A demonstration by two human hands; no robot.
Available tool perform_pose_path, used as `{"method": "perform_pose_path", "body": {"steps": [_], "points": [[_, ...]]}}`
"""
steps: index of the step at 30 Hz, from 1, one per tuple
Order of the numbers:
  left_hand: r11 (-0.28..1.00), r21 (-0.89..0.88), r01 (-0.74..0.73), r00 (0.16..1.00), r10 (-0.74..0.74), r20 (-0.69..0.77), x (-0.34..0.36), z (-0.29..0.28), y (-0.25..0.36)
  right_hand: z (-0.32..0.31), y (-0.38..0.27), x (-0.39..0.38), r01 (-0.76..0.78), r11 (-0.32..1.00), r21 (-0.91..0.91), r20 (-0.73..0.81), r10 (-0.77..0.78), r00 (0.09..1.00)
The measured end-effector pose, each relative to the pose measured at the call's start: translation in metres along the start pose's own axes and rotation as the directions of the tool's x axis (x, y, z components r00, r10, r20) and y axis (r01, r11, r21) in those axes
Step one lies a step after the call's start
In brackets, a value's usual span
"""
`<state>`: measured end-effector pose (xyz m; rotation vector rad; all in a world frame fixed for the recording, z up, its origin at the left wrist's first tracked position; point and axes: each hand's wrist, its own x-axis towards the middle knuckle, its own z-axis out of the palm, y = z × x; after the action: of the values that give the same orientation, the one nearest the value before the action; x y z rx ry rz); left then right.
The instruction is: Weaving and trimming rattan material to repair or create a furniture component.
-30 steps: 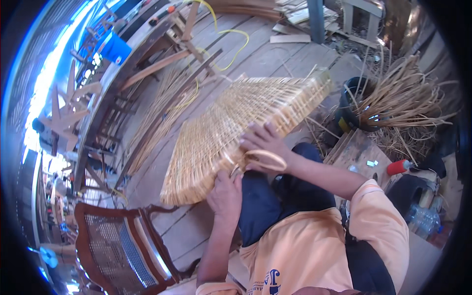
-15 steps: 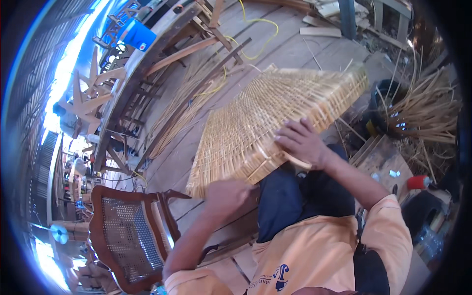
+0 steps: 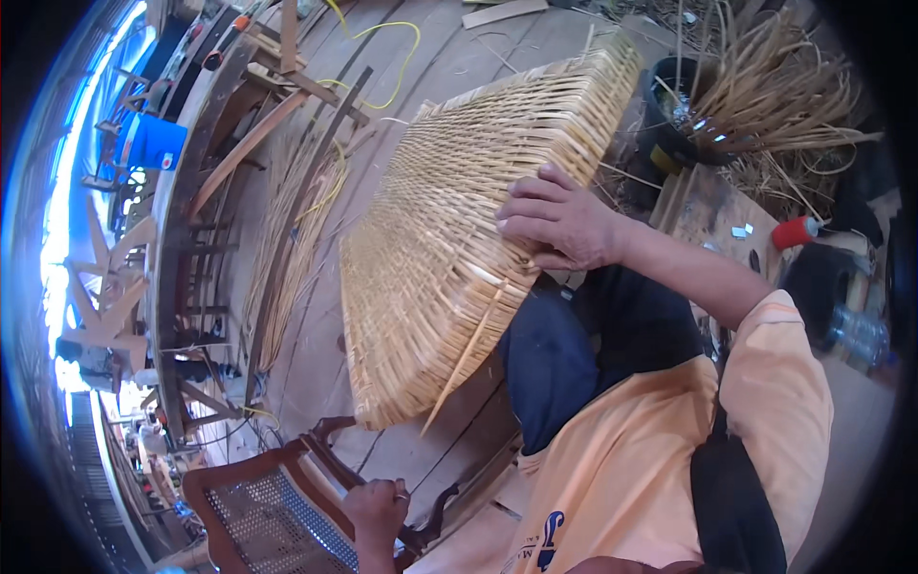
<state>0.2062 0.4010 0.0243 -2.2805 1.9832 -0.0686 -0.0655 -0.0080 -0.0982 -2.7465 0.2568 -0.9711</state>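
Note:
A large woven wicker panel, pale yellow with a thick rim, stands tilted against my knees. My right hand grips its near rim, fingers over the top and thumb lower down. From that rim a flat loose cane strip slants down to a free pointed end. Apart from the panel, at the lower left, my left hand is closed in a fist. Anything inside that fist is hidden. It appears in front of a brown wooden chair with a cane mesh panel.
Long loose cane strips lie on the plank floor beside a workbench. A dark bucket holds a bundle of cane at the upper right. Nearby are a red spool and a clear bottle. A yellow cord crosses the floor.
My left hand has come away from the panel's lower edge, down toward the chair. My right hand stays on the rim. The view has shifted, and the cane strip now shows along the rim.

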Motion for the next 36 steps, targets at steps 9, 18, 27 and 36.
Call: {"method": "perform_pose_path", "body": {"steps": [9,18,27,36], "points": [[0.986,-0.003,0.168,0.985,-0.168,0.033,-0.024,0.015,-0.001,-0.005,-0.006,0.004,0.026,0.999,0.043,-0.046,-0.024,0.999],[0.499,-0.647,0.576,0.604,-0.794,-0.075,0.045,-0.069,0.022,-0.093,0.011,-0.222,-0.852,0.515,0.097,-0.312,0.828,0.465],[0.979,-0.169,0.115,0.988,-0.131,-0.084,0.186,-0.008,0.131,-0.007,-0.102,-0.393,-0.982,-0.185,-0.033,-0.089,0.979,-0.182],[0.996,-0.083,-0.040,0.997,0.034,-0.075,0.212,0.008,0.140,-0.087,-0.073,-0.271,-0.865,0.120,0.488,-0.059,0.993,0.105]]}}
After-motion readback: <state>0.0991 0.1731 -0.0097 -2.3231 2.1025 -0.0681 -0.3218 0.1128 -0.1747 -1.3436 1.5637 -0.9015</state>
